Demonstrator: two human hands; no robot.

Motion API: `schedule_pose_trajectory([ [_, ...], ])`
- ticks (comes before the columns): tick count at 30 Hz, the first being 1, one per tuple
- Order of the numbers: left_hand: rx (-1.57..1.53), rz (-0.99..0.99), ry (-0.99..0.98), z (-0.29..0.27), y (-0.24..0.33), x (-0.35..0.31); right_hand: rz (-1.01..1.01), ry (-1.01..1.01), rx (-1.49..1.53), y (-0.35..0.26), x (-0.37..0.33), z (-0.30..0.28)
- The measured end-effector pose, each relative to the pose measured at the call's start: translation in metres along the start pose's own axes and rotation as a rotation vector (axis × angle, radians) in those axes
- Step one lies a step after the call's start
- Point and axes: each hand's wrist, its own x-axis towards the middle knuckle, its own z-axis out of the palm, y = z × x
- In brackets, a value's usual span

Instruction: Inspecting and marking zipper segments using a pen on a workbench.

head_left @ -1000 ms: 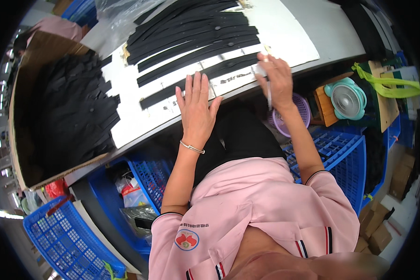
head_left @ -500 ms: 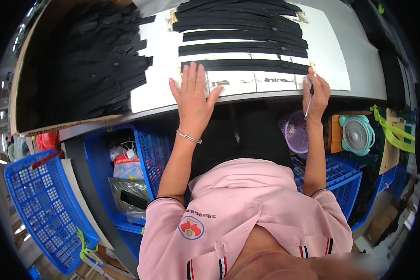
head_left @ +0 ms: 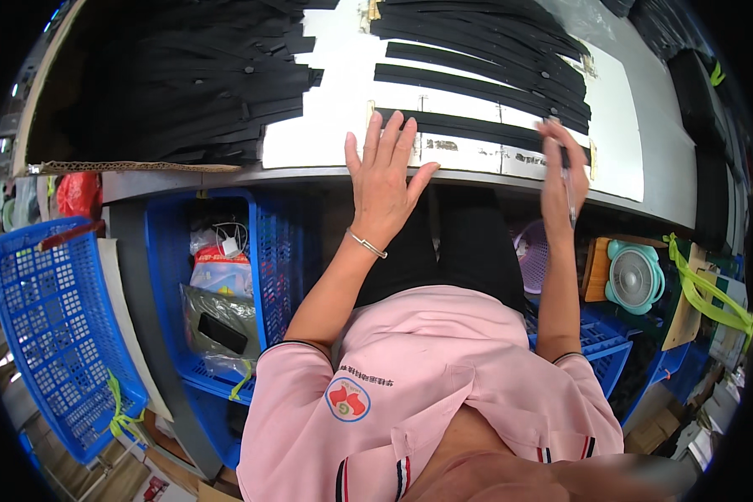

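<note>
"How is the left hand (head_left: 384,181) held?"

"Flat, palm down, with the fingers spread and the thumb out to the right. Its fingertips lie over the left end of the nearest black strip (head_left: 477,129). There's a metal bracelet (head_left: 367,243) on that wrist."

"And the right hand (head_left: 558,186)?"

"Its fingers are curled round a slim pen (head_left: 571,197), which slants down past the palm toward the worktop's near edge. The fingertips are over the strip, close to its right end. That hand is blurred, so I can't say whether they actually touch the fabric."

"So where does the strip lie, exactly?"

"Crosswise on the white board (head_left: 621,155), running from under the left fingertips to just past the right hand. It slopes a little, its right end nearer the person. The board itself lies on the grey worktop (head_left: 668,138)."

"Anything around it?"

"More black strips (head_left: 485,42) lie beyond it on the board, roughly parallel, bunched and overlapping toward the far side. To the left stands a cardboard box (head_left: 142,166) heaped with dark strips (head_left: 201,113), some with their ends reaching over onto the board."
</note>
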Motion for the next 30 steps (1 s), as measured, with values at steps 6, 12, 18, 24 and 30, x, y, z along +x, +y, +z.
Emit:
schedule_pose_trajectory([
  [6,0.013,-0.003,0.015,0.003,0.002,0.000,0.156,-0.227,0.471,-0.061,0.026,0.062],
  [12,-0.001,-0.013,0.021,0.004,0.002,0.001,0.123,-0.306,0.487,-0.047,0.030,0.108],
  [18,-0.005,-0.016,0.043,0.003,0.002,-0.001,0.085,-0.334,0.352,-0.050,0.029,0.113],
  [24,-0.001,-0.013,0.061,0.004,0.002,-0.002,0.001,-0.317,0.306,-0.047,0.027,0.115],
  [30,0.009,-0.007,0.066,0.004,0.002,-0.001,-0.030,-0.278,0.261,-0.047,0.026,0.116],
])
